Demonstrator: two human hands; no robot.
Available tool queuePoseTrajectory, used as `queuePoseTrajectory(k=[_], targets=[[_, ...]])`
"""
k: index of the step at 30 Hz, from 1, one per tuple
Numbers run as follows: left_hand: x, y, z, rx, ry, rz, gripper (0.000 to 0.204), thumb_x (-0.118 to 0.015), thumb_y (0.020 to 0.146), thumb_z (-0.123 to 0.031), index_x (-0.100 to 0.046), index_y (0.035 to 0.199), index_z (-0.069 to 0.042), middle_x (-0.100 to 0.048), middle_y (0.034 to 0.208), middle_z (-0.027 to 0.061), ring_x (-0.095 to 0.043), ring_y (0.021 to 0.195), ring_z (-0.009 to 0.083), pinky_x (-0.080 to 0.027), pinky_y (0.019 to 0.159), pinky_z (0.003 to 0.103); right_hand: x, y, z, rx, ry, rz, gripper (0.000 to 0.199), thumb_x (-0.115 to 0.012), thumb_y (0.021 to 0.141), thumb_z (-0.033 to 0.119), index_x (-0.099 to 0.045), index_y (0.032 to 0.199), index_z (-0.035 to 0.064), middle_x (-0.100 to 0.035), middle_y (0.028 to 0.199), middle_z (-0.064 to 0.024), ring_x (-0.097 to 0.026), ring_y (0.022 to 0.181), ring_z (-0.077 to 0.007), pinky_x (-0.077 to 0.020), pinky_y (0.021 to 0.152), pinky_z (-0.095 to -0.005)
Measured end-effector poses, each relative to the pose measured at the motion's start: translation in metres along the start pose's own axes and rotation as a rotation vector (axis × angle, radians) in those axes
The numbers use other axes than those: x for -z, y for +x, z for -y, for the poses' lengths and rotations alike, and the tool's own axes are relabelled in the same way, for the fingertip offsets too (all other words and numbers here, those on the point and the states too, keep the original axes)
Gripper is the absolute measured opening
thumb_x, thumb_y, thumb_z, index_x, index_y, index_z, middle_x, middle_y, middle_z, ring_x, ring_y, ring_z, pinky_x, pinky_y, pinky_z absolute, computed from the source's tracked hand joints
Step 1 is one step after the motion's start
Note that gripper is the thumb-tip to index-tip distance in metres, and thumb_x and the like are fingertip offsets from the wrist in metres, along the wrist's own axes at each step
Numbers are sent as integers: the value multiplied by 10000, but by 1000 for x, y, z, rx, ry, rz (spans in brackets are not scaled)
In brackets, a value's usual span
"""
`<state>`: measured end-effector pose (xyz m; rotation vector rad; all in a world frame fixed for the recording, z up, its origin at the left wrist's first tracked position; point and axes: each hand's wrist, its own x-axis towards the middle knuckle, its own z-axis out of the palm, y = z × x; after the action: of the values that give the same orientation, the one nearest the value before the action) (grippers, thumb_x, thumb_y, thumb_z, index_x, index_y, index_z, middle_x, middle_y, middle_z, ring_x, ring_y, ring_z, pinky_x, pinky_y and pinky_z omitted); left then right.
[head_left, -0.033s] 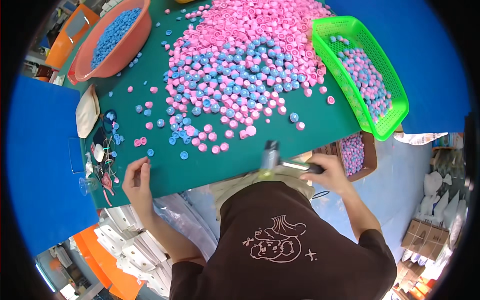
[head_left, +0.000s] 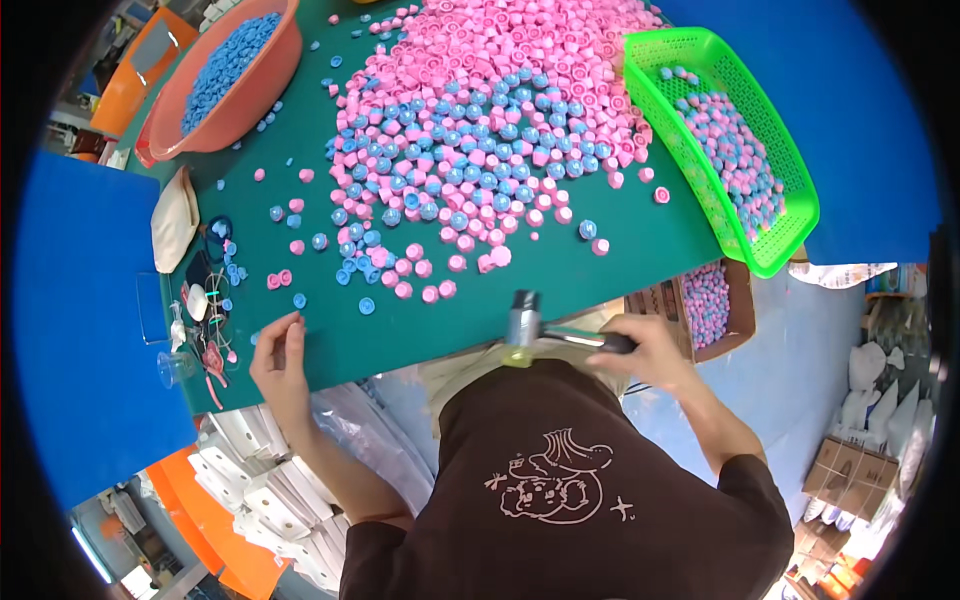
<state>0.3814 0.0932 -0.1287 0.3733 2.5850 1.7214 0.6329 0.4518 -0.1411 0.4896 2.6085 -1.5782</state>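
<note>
In my right hand [head_left: 645, 350] is a hammer [head_left: 565, 335], gripped by its dark handle. Its head [head_left: 522, 325] has a black face at the far end and a yellowish one at the near end, held over the table's front edge. My left hand [head_left: 280, 360] rests by the front left of the table with thumb and fingers drawn together; what they hold, if anything, is hidden. A bit of blue shows beside those fingers. Just beyond lies a small blue cap [head_left: 300, 300]. Small pink pieces [head_left: 448, 289] and blue-topped pieces [head_left: 587, 229] lie farther in.
A large heap of pink pieces [head_left: 520, 50] covers the far table. At the back left stands a pink basin [head_left: 280, 75] of blue caps; at right, a green basket [head_left: 795, 230] of joined pieces. Below it sits a cardboard box [head_left: 740, 310]. Cords and small tools [head_left: 212, 355] line the left edge.
The hammer has shifted slightly left, with my right hand moving the same way. My left hand has moved very slightly right. The pieces on the table look the same.
</note>
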Motion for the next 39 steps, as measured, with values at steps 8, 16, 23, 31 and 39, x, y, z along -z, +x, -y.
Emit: queuePoseTrajectory(k=[8, 16, 23, 31, 39], targets=[[-21, -8, 3, 61, 108, -3, 155, -662, 913, -108, -688, 1016, 5, -667, 933, 46, -613, 833, 101, -488, 778, 236, -22, -2, 7, 160, 332, 238, 317, -749, 825, 148, -591, 1060, 4, -626, 823, -84, -604, 676, -149, -462, 608, -293], [-35, 17, -16, -42, 221, 3, 146, -693, 871, -82, -700, 989, 2, -665, 876, 56, -618, 777, 115, -489, 730, 244, 23, 21, -9, 60, 61, -225, 304, -744, 778, 14, -617, 1054, 26, -638, 819, -23, -552, 694, -70, -445, 630, -233], [-31, 43, 7, -37, 268, -75, 152, -696, 875, -105, -702, 991, -7, -670, 877, 39, -596, 750, 93, -478, 697, 230, 35, 53, -5, -57, 285, -482, 395, -669, 910, 129, -573, 1269, -4, -540, 740, 44, -416, 546, 0, -277, 451, -165], [-12, 90, 17, -74, 350, -194, 148, -711, 853, -131, -713, 953, -22, -650, 822, 34, -529, 656, 99, -439, 607, 249, 31, 97, 9, -82, 236, -421, 439, -629, 947, 176, -520, 1341, 17, -555, 805, 26, -449, 570, -17, -321, 461, -164], [-9, 132, 27, -95, 475, -113, 164, -709, 847, -171, -708, 931, -31, -658, 804, 44, -522, 649, 124, -440, 602, 275, 26, 134, 17, -67, 269, -311, 450, -586, 967, 153, -476, 1385, 26, -565, 849, -8, -445, 553, -21, -319, 449, -165]])
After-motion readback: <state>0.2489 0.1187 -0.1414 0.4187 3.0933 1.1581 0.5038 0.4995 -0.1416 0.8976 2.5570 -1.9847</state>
